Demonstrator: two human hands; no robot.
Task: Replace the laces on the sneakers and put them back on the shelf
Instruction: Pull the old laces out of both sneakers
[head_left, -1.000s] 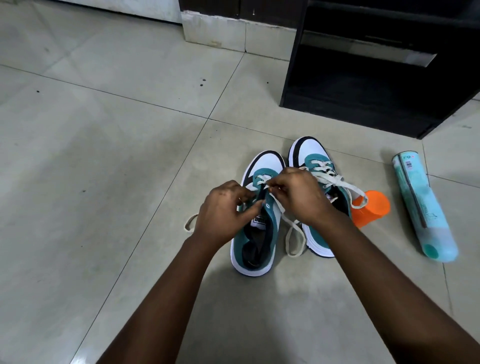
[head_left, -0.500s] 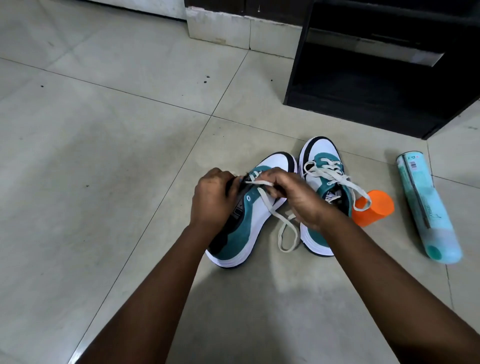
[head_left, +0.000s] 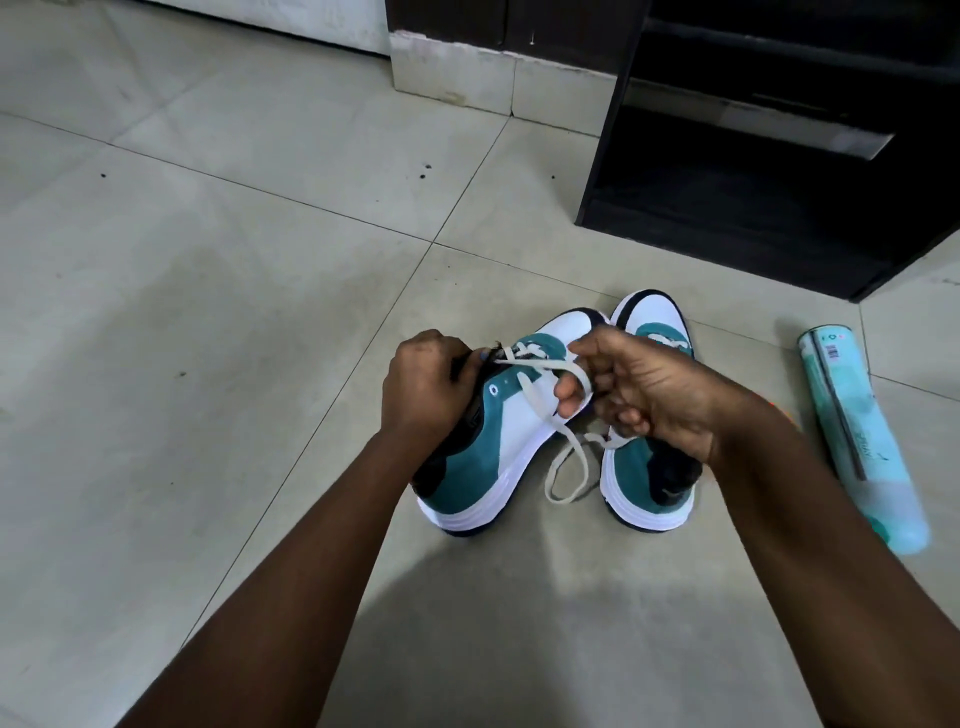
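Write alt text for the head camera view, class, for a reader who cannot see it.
Two hands work a white lace on a tilted teal-and-white sneaker: left hand grips its collar, right hand pinches the lace. Its pair stands alongside on the tiled floor.

Soft, even daylight is falling across the pale floor (head_left: 208, 312), casting a faint shadow beneath the forearms. The dark shelf (head_left: 753, 208) is sinking into shadow. Tile lines are bowing outward away from the shelf; focus is staying sharp.
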